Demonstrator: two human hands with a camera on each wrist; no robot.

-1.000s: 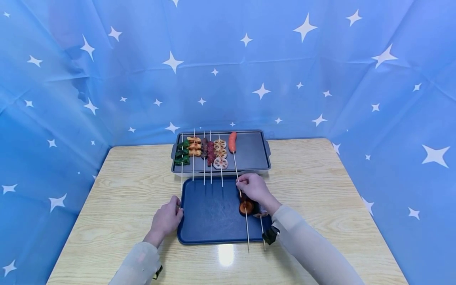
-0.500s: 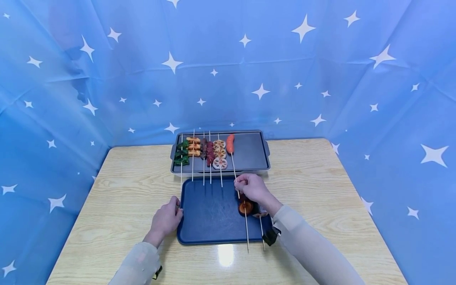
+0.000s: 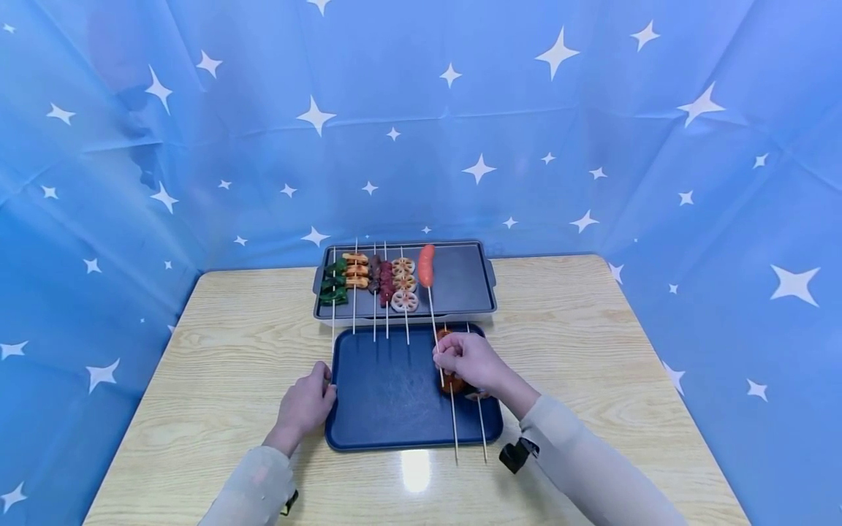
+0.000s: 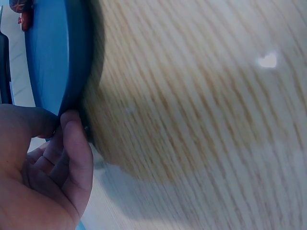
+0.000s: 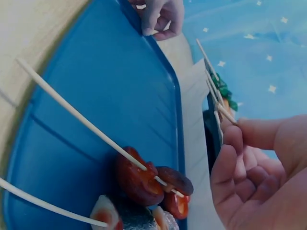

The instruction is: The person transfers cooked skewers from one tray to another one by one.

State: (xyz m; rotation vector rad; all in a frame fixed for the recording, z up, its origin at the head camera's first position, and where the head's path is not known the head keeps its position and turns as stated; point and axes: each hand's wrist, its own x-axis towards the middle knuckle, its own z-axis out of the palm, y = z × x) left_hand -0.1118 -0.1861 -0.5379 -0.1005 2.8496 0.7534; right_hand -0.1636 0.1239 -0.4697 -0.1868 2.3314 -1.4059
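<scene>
My right hand (image 3: 473,359) pinches the wooden stick of a sausage skewer (image 3: 426,266) between thumb and fingers. The red sausage end lies over the dark grill plate (image 3: 463,281), right of the lotus root skewer (image 3: 404,283); the stick's near end reaches over the blue tray (image 3: 388,398). In the left wrist view, thumb and fingertips of my left hand (image 4: 53,158) pinch the tray's rim. Below my right hand, a skewer of glossy red-brown pieces (image 5: 136,179) lies on the tray. Beside it lies another skewer with pale and dark pieces (image 5: 103,213), partly hidden.
On the grill plate's left half lie skewers side by side: green vegetables (image 3: 333,281), orange-yellow pieces (image 3: 356,270), dark pieces (image 3: 374,274) and red meat (image 3: 386,283). The wooden table (image 3: 559,336) spreads around, with a blue starry curtain (image 3: 421,168) behind it.
The sausage has shifted slightly left on the grill plate. My right hand has moved toward me, and the stick's near end has come lower with it. My left hand stays at the tray's rim.
</scene>
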